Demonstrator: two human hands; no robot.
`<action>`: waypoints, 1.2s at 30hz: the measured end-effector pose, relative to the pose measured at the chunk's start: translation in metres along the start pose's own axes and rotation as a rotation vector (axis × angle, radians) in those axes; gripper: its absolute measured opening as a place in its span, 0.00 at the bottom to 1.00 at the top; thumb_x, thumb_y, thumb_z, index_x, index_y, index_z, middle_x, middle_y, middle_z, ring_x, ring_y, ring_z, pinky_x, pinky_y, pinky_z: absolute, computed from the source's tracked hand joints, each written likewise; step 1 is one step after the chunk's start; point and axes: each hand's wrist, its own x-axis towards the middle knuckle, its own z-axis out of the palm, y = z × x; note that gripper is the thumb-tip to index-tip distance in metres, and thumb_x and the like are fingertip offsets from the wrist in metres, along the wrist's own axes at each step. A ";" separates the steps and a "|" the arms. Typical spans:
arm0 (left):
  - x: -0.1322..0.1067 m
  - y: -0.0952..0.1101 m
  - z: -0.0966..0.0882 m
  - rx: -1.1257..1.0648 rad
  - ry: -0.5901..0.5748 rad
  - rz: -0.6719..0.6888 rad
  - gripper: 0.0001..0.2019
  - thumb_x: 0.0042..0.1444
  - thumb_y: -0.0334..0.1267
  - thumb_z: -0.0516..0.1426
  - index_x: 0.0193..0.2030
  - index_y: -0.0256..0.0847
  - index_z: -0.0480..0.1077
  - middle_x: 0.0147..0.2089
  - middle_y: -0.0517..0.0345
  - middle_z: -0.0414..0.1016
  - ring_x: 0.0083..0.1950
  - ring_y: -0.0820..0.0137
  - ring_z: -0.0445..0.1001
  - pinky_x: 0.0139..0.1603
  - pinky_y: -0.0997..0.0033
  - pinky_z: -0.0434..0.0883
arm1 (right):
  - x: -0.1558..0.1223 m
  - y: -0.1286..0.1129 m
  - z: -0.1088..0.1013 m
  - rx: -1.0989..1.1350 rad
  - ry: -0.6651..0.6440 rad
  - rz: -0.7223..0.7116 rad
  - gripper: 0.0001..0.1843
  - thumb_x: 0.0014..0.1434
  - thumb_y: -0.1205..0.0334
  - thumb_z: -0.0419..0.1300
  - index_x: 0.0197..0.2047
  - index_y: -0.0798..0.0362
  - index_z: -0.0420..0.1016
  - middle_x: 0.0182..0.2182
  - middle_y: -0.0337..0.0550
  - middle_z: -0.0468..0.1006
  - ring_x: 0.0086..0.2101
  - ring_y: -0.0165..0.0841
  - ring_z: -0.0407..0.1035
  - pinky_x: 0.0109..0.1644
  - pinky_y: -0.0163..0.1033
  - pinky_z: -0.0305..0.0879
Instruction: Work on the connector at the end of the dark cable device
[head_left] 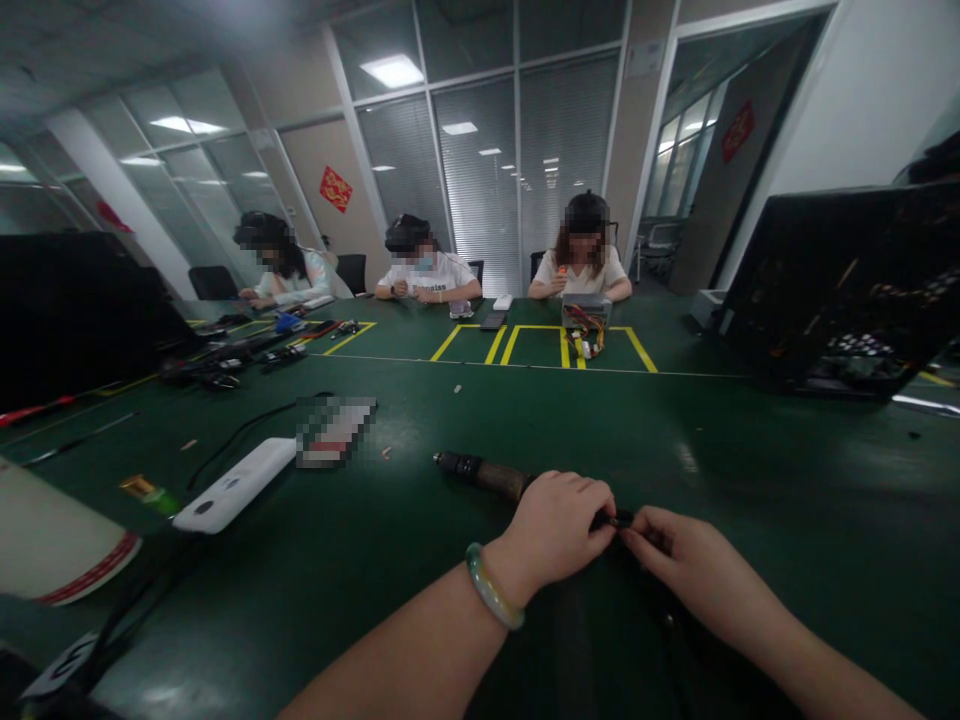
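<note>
A slim rotary tool (491, 476) with a dark grip and a metal chuck at its tip lies low over the green table, pointing to the left. Around its rear part my left hand (566, 520) is closed, with a jade-coloured bangle on the wrist. My right hand (686, 560) is pinched at the tool's back end on a small dark piece, perhaps a cable end. The fingers hide most of that piece, and whether it is joined to the tool I cannot tell. Below the right hand, something dark lies in shadow.
A white power strip (236, 485), a blurred-out flat item (335, 432), a green-and-gold small object (150, 494) and a paper cup (56, 535) stand at left. Black equipment (832, 290) is at right. Across the table sit three people, one behind a metal box with wires (586, 312).
</note>
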 end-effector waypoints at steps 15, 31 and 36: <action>0.000 0.001 0.000 0.044 -0.015 0.013 0.06 0.58 0.37 0.58 0.41 0.42 0.67 0.43 0.60 0.75 0.47 0.65 0.71 0.49 0.63 0.64 | -0.001 -0.003 -0.001 -0.011 0.008 -0.017 0.14 0.63 0.52 0.53 0.30 0.50 0.73 0.23 0.36 0.76 0.24 0.32 0.69 0.26 0.33 0.54; -0.001 0.003 0.000 0.005 0.022 0.024 0.07 0.57 0.35 0.59 0.42 0.42 0.67 0.42 0.59 0.73 0.46 0.65 0.71 0.49 0.64 0.64 | -0.003 -0.003 -0.003 -0.005 0.050 -0.041 0.14 0.63 0.54 0.53 0.30 0.51 0.73 0.24 0.36 0.76 0.25 0.31 0.69 0.26 0.33 0.53; -0.001 0.003 0.000 -0.005 0.042 0.024 0.08 0.56 0.36 0.60 0.41 0.42 0.66 0.42 0.61 0.74 0.46 0.65 0.71 0.49 0.64 0.64 | -0.003 -0.003 -0.003 -0.015 0.059 -0.033 0.14 0.62 0.54 0.54 0.29 0.51 0.73 0.23 0.36 0.76 0.25 0.31 0.68 0.27 0.33 0.53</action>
